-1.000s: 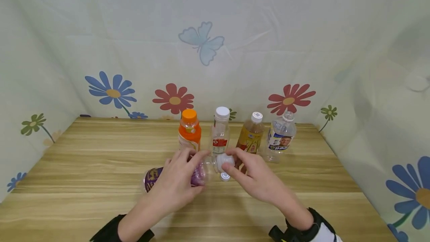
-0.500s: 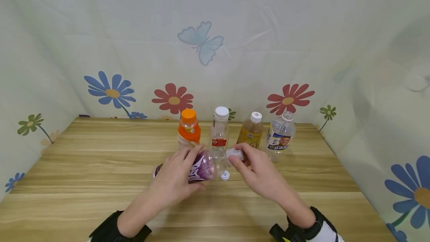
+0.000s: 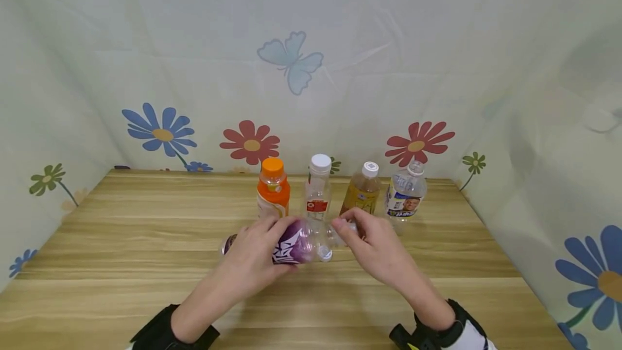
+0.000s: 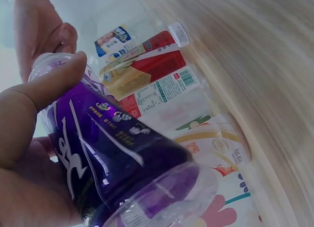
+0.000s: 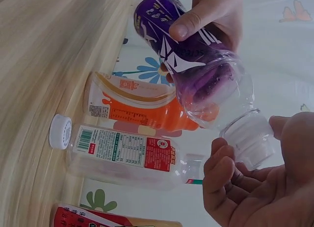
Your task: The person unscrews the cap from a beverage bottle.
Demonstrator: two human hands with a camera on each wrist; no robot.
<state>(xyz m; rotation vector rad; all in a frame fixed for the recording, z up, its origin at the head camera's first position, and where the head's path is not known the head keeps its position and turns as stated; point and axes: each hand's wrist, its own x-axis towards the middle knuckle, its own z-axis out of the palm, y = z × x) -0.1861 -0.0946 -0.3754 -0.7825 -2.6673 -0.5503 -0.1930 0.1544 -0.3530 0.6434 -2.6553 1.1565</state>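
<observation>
Behind the purple bottle (image 3: 302,243), an orange bottle (image 3: 274,190), red-labelled bottle (image 3: 318,190), amber bottle (image 3: 360,193) and uncapped bottle (image 3: 406,196) are blocking passage; a loose cap (image 3: 325,254) is lying beneath it; bare tabletop (image 3: 155,242) is leaving room leftward.

A broad black left wristband (image 3: 157,331) and a black right wristband (image 3: 442,329) are showing; a stubby black cylinder (image 3: 400,337), marked yellow-green, is jutting inward beside the latter, and a white sleeve (image 3: 468,337) is peeking out.

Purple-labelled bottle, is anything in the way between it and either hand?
Nothing visible is in the way: the left hand grips the purple-labelled bottle, and the right hand pinches the whitish cap at its mouth. A loose white cap lies on the table, apart from both hands.
</observation>
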